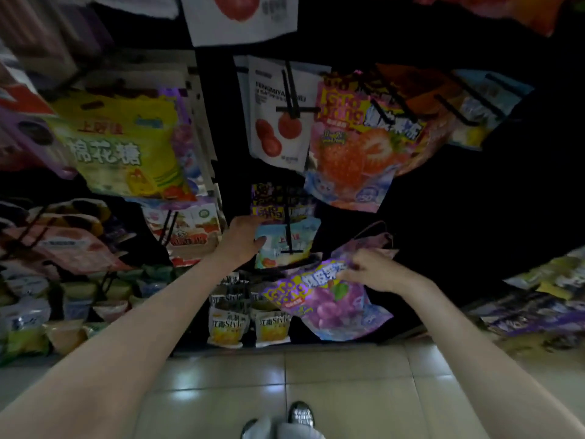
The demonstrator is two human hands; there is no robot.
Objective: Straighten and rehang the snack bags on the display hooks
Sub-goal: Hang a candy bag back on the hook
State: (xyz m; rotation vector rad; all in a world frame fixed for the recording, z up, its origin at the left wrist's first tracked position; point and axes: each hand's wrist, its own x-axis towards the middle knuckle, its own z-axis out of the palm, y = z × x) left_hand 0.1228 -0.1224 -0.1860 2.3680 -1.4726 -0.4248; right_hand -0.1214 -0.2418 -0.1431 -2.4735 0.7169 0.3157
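Far left: yellow marshmallow bag (126, 144) hangs on its hook, tilted, not being handled. Below it pink and mixed bags (72, 245) crowd the lower hooks, blurred, can't read them. Left hand (242, 240) reaches to the pale blue bag (285, 242) on the centre hook (288, 229); thumb lies across the bag's left edge and the other fingers go behind it, so it grips that bag, probably to steady the row or hold it back so the hook tip is free. Above that, purple-and-yellow bags (278, 201) sit on the same peg line, and higher up a white bag with red fruit (278, 122) and a strawberry bag (351, 147) hang skewed. Right of centre: purple grape bag (329, 299) is off the hook, tilted, held in the air below and just right of the blue bag. Right hand (376, 270) pinches its top edge, fingers curled on the header, likely near the hang hole to line it up with the peg; the hole itself isn't visible. Judgement: rehang step is in hand, bag not yet on. Low centre, yellow pouches (228, 324) stand on the bottom shelf. Far right, more bags (538, 299), too blurred to tell. Tiled floor (348, 375) below.
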